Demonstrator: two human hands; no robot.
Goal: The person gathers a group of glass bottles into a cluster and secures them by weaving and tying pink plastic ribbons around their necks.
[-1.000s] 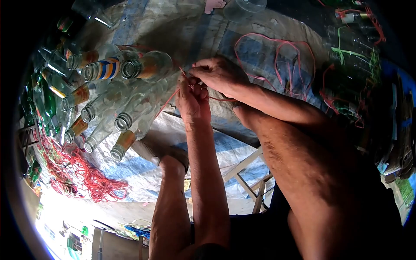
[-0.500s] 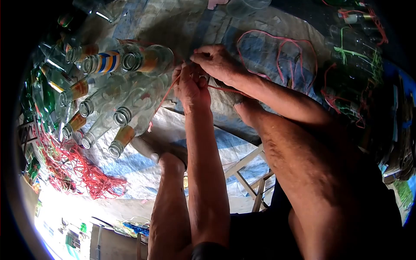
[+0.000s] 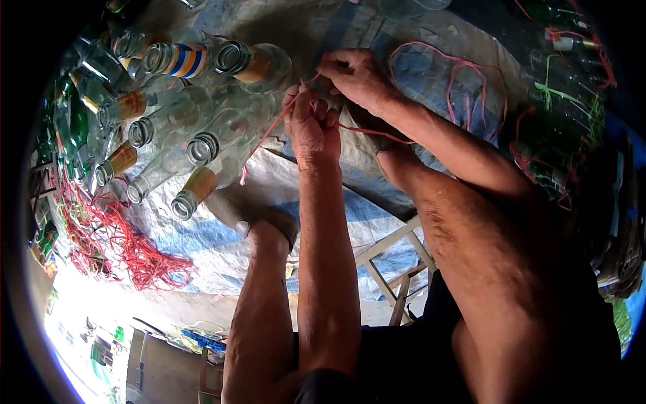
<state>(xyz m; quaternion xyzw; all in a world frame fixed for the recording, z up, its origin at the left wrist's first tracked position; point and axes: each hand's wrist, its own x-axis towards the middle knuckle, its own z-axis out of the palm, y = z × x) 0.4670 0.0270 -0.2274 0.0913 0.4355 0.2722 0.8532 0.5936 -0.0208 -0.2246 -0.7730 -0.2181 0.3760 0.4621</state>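
Observation:
My left hand (image 3: 311, 128) is closed in a pinch on a red string (image 3: 370, 132), just beside a bundle of clear glass bottles. One end of the string hangs down to the left past the bottles, and another stretch runs right under my right forearm. My right hand (image 3: 355, 79), up and to the right of the left, pinches a short taut length of the same string. The nearest clear bottle (image 3: 269, 65) lies with its mouth toward me. A bottle with a blue and yellow striped label (image 3: 185, 60) is beside it. Where the string passes around the bottles is hidden.
A tangled heap of red string (image 3: 138, 252) lies at the lower left, near green bottles (image 3: 79, 128). Loops of pink string (image 3: 464, 64) rest on the blue and white sheet (image 3: 323, 195). Tied bottles (image 3: 558, 81) stand at right. A wooden frame (image 3: 397, 259) is between my legs.
The view has shifted, so most things sit a little right and higher. My right hand has drawn slightly away from the left, with string now visible between them.

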